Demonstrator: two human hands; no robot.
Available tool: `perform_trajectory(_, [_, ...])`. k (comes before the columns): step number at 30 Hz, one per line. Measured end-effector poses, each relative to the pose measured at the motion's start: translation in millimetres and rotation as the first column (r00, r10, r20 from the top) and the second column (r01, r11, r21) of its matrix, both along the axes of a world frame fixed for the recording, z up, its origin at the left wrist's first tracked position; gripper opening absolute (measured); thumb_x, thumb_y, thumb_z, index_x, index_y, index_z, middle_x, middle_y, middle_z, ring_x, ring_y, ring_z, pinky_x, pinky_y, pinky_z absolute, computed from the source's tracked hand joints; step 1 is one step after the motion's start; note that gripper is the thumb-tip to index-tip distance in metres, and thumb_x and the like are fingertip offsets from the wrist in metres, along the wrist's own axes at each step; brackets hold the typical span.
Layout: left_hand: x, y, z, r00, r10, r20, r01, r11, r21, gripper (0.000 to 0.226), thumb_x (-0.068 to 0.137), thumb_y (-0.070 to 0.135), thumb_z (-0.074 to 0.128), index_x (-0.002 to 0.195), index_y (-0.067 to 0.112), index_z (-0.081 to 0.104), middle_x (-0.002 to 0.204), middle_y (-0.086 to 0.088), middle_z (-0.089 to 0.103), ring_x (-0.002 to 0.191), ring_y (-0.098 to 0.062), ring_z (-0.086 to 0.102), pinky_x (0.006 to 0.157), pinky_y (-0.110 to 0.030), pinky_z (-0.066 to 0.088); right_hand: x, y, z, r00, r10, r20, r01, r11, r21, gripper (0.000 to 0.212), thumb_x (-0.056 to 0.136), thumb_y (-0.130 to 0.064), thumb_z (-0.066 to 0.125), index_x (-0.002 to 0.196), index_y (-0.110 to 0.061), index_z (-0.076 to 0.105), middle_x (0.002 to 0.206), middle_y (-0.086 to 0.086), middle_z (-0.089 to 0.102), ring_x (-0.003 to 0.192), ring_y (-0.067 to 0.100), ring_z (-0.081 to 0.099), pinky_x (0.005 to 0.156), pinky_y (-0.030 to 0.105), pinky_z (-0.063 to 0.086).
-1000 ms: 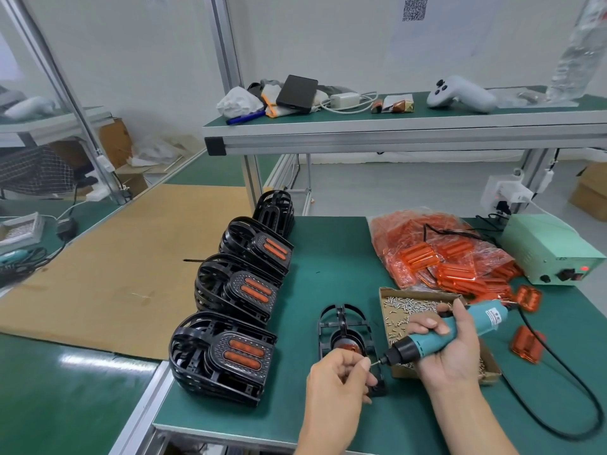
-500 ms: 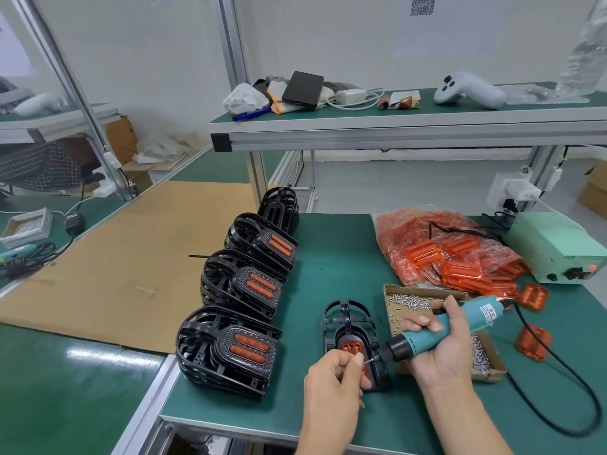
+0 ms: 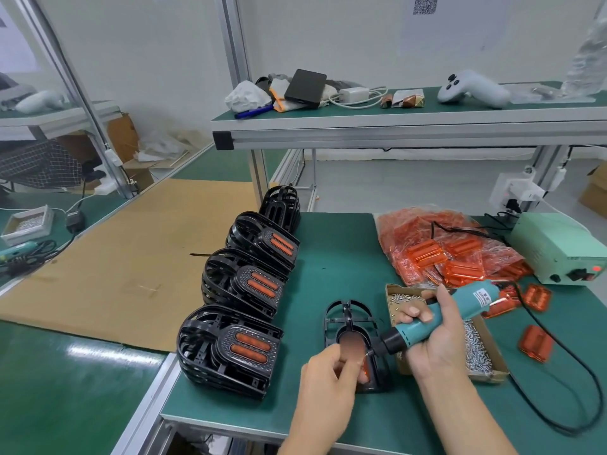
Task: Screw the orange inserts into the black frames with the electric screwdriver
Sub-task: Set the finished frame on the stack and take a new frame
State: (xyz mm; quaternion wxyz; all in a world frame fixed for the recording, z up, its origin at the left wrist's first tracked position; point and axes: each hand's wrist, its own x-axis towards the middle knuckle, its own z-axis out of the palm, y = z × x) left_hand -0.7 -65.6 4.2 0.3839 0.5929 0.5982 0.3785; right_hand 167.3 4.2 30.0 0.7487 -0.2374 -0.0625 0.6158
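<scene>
A black frame (image 3: 348, 318) lies flat on the green table in front of me, with an orange insert (image 3: 350, 343) seated in its near half. My right hand (image 3: 433, 336) grips the teal electric screwdriver (image 3: 437, 320); its tip points left and down at the frame's right edge. My left hand (image 3: 328, 372) rests on the frame's near end, fingers curled by the screwdriver tip; whether they pinch a screw is hidden.
Stacks of finished black frames (image 3: 230, 349) with orange inserts line the table's left side. A cardboard tray of screws (image 3: 476, 343) sits under my right hand. A bag of orange inserts (image 3: 443, 247), loose inserts (image 3: 535, 343), a green power supply (image 3: 558, 247) and the screwdriver cable (image 3: 584, 389) lie right.
The screwdriver tip has come down onto the frame's right edge. My left hand has stayed at the frame's near end beside the tip.
</scene>
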Motion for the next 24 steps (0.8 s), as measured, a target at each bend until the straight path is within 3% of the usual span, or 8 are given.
perform_trajectory(3, [-10.3,10.4,-3.9,0.973,-0.048,-0.227,0.094,0.976,0.194,0.005,0.093,0.029,0.062,0.090,0.029,0.066,0.084,0.014,0.064,0.082,-0.007,0.055,0.076,-0.028,0.048,-2.9,11.4,8.8,0.995,0.011,0.103,-0.013,1.000,0.014,0.022,0.094,-0.035,0.068,0.081,-0.021,0.059,0.054,-0.007,0.039,0.055,0.009,0.046,0.052,0.019,0.043])
perform_trajectory(5, [-12.4,21.4,-7.2,0.923,0.019,-0.383,0.109,0.945,0.309,0.005,0.092,0.027,0.067,0.089,0.030,0.068,0.089,0.018,0.057,0.093,-0.008,0.051,0.084,-0.032,0.043,-7.9,19.6,14.4,0.976,0.009,0.218,-0.015,0.999,0.029,0.022,0.091,-0.034,0.071,0.079,-0.019,0.060,0.054,-0.005,0.041,0.054,0.011,0.047,0.052,0.021,0.044])
perform_trajectory(9, [-3.8,42.2,-5.6,0.851,0.138,-0.506,0.079,0.920,0.385,0.006,0.089,0.031,0.074,0.091,0.031,0.079,0.089,0.014,0.052,0.096,-0.014,0.048,0.084,-0.032,0.035,-22.9,34.8,23.2,0.877,-0.058,0.477,0.014,0.995,0.096,0.027,0.083,-0.026,0.084,0.082,-0.014,0.060,0.054,0.002,0.045,0.051,0.019,0.047,0.051,0.027,0.046])
perform_trajectory(12, [7.6,50.7,-5.7,0.826,0.145,-0.544,0.065,0.935,0.349,0.013,0.092,0.036,0.070,0.096,0.030,0.080,0.091,0.012,0.054,0.098,-0.018,0.048,0.086,-0.033,0.032,-34.8,42.4,24.0,0.760,-0.107,0.641,-0.001,0.986,0.167,0.019,0.078,-0.036,0.083,0.071,-0.027,0.068,0.054,0.004,0.050,0.048,0.019,0.048,0.053,0.029,0.049])
perform_trajectory(16, [14.9,53.1,-10.4,0.814,0.154,-0.561,0.049,0.942,0.331,0.015,0.093,0.036,0.068,0.097,0.029,0.081,0.091,0.010,0.058,0.098,-0.020,0.049,0.086,-0.035,0.033,-41.2,45.9,14.3,0.626,-0.132,0.768,-0.041,0.979,0.202,0.024,0.084,-0.039,0.080,0.070,-0.025,0.066,0.052,0.006,0.054,0.048,0.021,0.053,0.058,0.031,0.053])
perform_trajectory(24, [14.9,48.6,-17.3,0.811,0.240,-0.533,0.012,0.905,0.426,0.006,0.084,0.032,0.082,0.083,0.026,0.082,0.080,0.009,0.054,0.084,-0.021,0.052,0.075,-0.035,0.040,-45.6,44.0,15.2,0.592,-0.110,0.798,-0.086,0.976,0.199,0.025,0.085,-0.037,0.077,0.067,-0.026,0.066,0.052,0.004,0.054,0.049,0.018,0.054,0.058,0.030,0.053])
